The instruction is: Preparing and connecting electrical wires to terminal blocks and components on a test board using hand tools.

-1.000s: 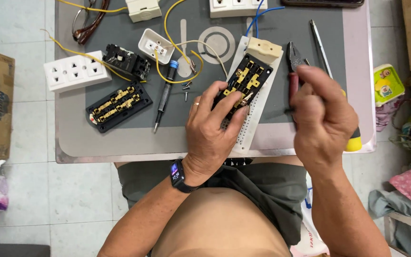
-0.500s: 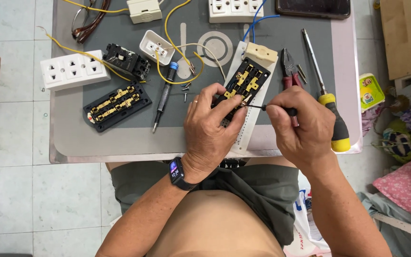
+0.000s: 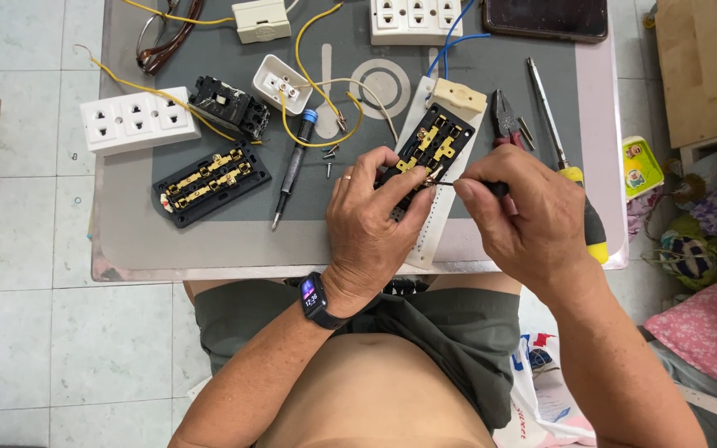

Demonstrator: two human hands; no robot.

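Lying under left hand (image 3: 373, 222): socket insert (image 3: 429, 149)

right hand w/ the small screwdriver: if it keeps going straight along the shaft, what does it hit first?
The right hand points its small screwdriver leftward. Its tip looks already at a brass terminal in the open black socket strip, beside the left hand fingertips. Probably the terminal first; depth is unclear.

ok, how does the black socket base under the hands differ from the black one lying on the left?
The base under the hands lies on its white cover, gripped by the left hand, with the right hand holding a thin tool to its brass; the left base lies free on the grey mat, untouched. The first runs steeply up the table, the second nearly flat. Both are black with brass strips showing.
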